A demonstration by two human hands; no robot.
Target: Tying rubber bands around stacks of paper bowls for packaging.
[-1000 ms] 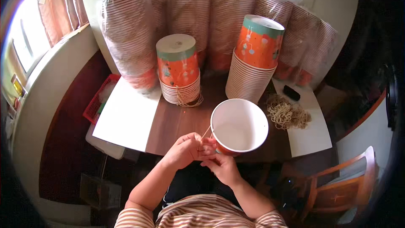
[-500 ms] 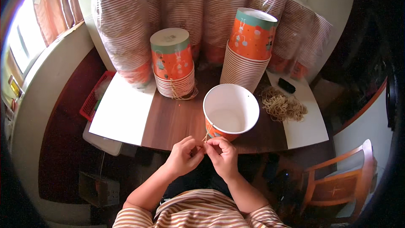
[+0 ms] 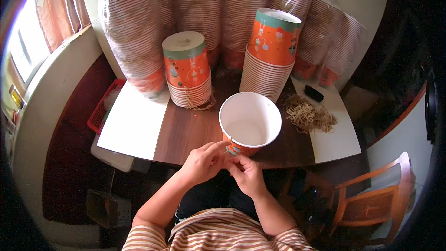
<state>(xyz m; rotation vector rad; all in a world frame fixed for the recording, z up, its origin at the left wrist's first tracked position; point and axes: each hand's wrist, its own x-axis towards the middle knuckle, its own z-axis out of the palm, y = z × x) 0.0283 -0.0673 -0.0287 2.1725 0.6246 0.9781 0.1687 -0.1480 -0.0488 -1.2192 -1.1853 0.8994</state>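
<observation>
A paper bucket (image 3: 250, 111), white inside and orange outside, stands upright near the table's front edge with its mouth toward me. A thin tan cord (image 3: 231, 138) hangs from the near side of its rim down to my fingers. My left hand (image 3: 203, 161) pinches the cord between thumb and fingers, its index finger stretched toward the rim. Close beside it, my right hand (image 3: 247, 175) has thumb and index finger pressed together on the cord's lower part. The cord between the fingertips is mostly hidden.
Upside-down bucket stacks stand behind, a short one (image 3: 186, 67) left and a taller one (image 3: 272, 42) right. Loose tan cords (image 3: 309, 115) and a black object (image 3: 314, 94) lie right. Plastic-wrapped stacks (image 3: 132, 37) line the wall. A wooden chair (image 3: 371, 200) stands lower right.
My left index finger has stretched out toward the bucket's rim, and my right hand has dropped slightly. The whole view has shifted a little, moving the things slightly left in the picture.
</observation>
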